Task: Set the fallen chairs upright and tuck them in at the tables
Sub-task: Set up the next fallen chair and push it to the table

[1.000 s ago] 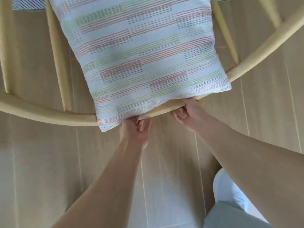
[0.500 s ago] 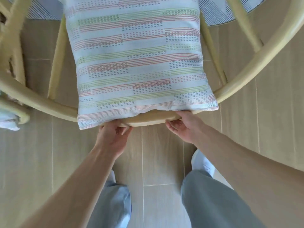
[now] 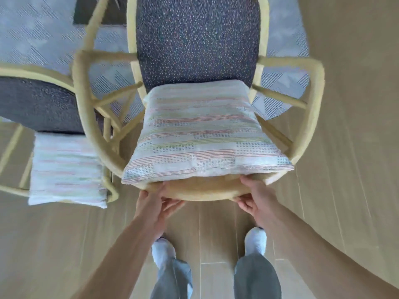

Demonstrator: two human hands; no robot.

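Chair, upright on floor at rug edge, striped cushion leaning on back rail; left hand and right hand each clamped on rail, likely for steering toward unseen table; second chair just beside.

Our arms are bare, with no sleeves, right up to our left hand and right hand. Below our hands we wear grey-blue jeans and white socks.
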